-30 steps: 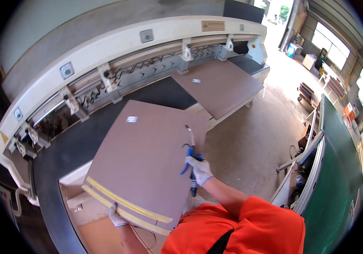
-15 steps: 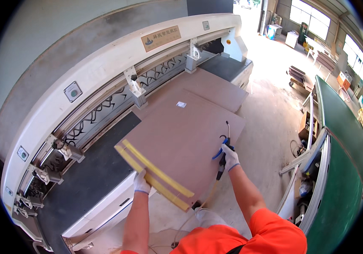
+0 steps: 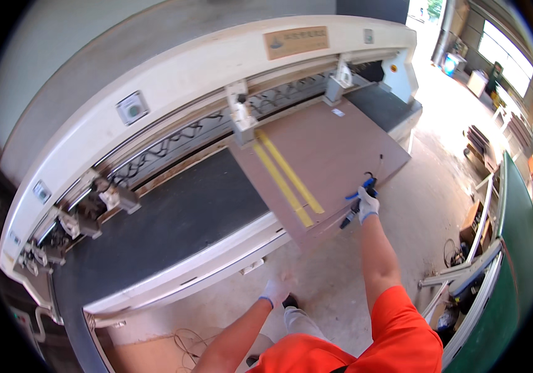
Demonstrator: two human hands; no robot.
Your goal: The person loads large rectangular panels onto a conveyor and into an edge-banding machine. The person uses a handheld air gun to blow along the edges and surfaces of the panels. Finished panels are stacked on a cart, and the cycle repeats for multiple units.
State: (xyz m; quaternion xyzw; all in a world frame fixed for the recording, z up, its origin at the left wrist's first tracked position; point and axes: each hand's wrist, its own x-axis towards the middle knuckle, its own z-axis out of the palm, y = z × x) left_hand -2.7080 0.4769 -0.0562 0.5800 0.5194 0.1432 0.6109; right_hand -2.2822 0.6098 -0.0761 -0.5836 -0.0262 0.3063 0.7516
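One hand [image 3: 275,291] now off board [image 3: 335,155]

A rectangular tan sign plate [image 3: 295,42] sits top centre on the machine's white housing. A small white label [image 3: 338,112] lies on the brown board [image 3: 341,149], upper right of centre.

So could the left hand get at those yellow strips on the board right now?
Probably not without a step or lean: the left hand hangs low, below the machine's white front edge, and the yellow strips lie further in on the board, nearer the right hand.
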